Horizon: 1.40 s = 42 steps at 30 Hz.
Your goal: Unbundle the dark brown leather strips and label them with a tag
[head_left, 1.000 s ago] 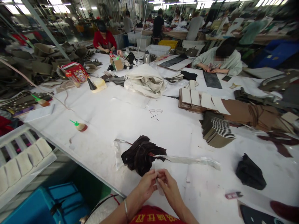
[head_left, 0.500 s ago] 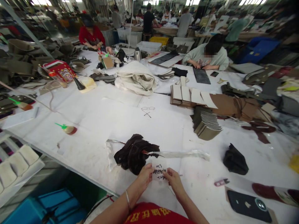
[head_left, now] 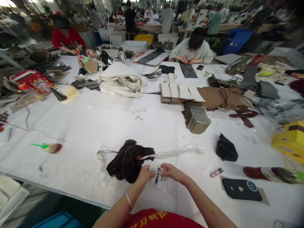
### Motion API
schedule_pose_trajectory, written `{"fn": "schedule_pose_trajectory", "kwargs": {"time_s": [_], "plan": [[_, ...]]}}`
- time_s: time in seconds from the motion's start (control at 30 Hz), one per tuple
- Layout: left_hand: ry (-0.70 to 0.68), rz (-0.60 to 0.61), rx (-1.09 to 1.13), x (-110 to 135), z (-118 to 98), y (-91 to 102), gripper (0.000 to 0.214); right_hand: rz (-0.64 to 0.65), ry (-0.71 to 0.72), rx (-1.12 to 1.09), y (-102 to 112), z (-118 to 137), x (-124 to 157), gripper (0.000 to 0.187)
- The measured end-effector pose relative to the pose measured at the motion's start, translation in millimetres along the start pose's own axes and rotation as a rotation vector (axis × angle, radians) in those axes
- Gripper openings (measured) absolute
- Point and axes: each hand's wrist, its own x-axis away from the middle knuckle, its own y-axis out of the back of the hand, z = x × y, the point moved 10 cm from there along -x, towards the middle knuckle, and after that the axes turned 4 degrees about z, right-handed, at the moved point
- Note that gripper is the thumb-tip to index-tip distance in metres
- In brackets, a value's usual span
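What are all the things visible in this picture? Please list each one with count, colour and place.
paper slip: one, white with black writing, held between both hands
leather pieces: one bundle, dark brown, just beyond the hands
plastic bag: one, clear, under and beside the bundle
glue bottle: one, green nozzle, left on the table
card stack: one fanned pile, olive, centre right
black bundle: one, black, right of centre
phone: one, black, near right edge
yellow box: one, far right
cloth heap: one, cream, centre back
table: one, white
co-workers: several, seated or standing behind
left hand: pinches the slip
right hand: pinches the slip
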Motion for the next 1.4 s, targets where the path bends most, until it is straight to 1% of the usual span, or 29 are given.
{"fn": "schedule_pose_trajectory", "kwargs": {"time_s": [0.07, 0.13, 0.23, 0.3, 0.37, 0.47, 0.53, 0.57, 0.63, 0.67, 0.7, 0.73, 0.77, 0.8, 0.83, 0.87, 0.93, 1.03, 1.07, 1.13, 1.2, 1.23, 1.3, 1.4], "plan": [[-0.009, -0.057, 0.042, 0, 4, 1.7, 0.04, -0.043, -0.033, -0.009, 5, -13, 2, 0.029], [0.003, -0.102, 0.073, 2, 12, 1.5, 0.041, -0.12, -0.063, 0.008, 15, -28, 4, 0.025], [0.053, -0.122, 0.078, 5, 28, -4.4, 0.041, -0.256, -0.074, 0.087, 33, -41, 3, 0.016], [0.11, -0.124, 0.055, 7, 39, -9.0, 0.038, -0.341, -0.064, 0.175, 47, -42, -1, 0.01], [0.179, -0.127, 0.004, 8, 50, -11.8, 0.032, -0.4, -0.05, 0.277, 57, -37, -8, 0.006], [0.293, -0.121, -0.125, 11, 62, -13.5, 0.021, -0.424, -0.028, 0.424, 63, -27, -18, 0.002], [0.354, -0.106, -0.246, 14, 66, -13.6, 0.026, -0.419, -0.012, 0.518, 63, -20, -23, 0.004], [0.361, -0.106, -0.314, 17, 64, -12.8, 0.029, -0.414, -0.001, 0.562, 62, -17, -26, 0.005], [0.317, -0.141, -0.439, 21, 52, -8.9, 0.029, -0.401, 0.023, 0.639, 59, -12, -29, 0.007], [0.25, -0.162, -0.504, 23, 41, -7.9, 0.024, -0.394, 0.036, 0.673, 57, -9, -30, 0.008], [0.144, -0.169, -0.589, 24, 26, -9.8, 0.021, -0.39, 0.047, 0.703, 56, -7, -31, 0.009], [0.013, -0.15, -0.701, 24, 10, -15.8, 0.025, -0.386, 0.056, 0.731, 56, -5, -32, 0.009], [-0.119, -0.102, -0.835, 24, -3, -26.1, 0.033, -0.385, 0.066, 0.755, 55, -2, -32, 0.009], [-0.232, -0.036, -0.979, 25, -11, -38.3, 0.042, -0.386, 0.076, 0.778, 56, 2, -33, 0.009], [-0.312, 0.035, -1.12, 26, -13, -49.6, 0.048, -0.393, 0.088, 0.798, 56, 6, -33, 0.01], [-0.348, 0.088, -1.241, 25, -11, -56.9, 0.053, -0.408, 0.1, 0.816, 58, 11, -31, 0.011], [-0.337, 0.128, -1.384, 21, 0, -60.1, 0.056, -0.459, 0.125, 0.844, 62, 21, -25, 0.018], [-0.352, 0.118, -1.47, 18, 7, -60.3, 0.059, -0.516, 0.171, 0.873, 59, 34, -11, 0.026], [-0.357, 0.115, -1.479, 18, 8, -60.4, 0.059, -0.504, 0.193, 0.881, 54, 35, -7, 0.026], [-0.359, 0.108, -1.491, 18, 9, -60.4, 0.057, -0.422, 0.254, 0.914, 36, 34, -1, 0.026], [-0.356, 0.101, -1.501, 19, 9, -60.1, 0.056, -0.331, 0.292, 0.956, 18, 26, 2, 0.032], [-0.356, 0.1, -1.504, 19, 9, -60.1, 0.056, -0.306, 0.291, 0.976, 13, 21, 1, 0.037], [-0.36, 0.106, -1.507, 20, 9, -60.4, 0.057, -0.314, 0.256, 1.002, 13, 14, -1, 0.047], [-0.36, 0.119, -1.493, 21, 9, -60.5, 0.059, -0.384, 0.199, 0.99, 27, 12, -5, 0.052]]}}
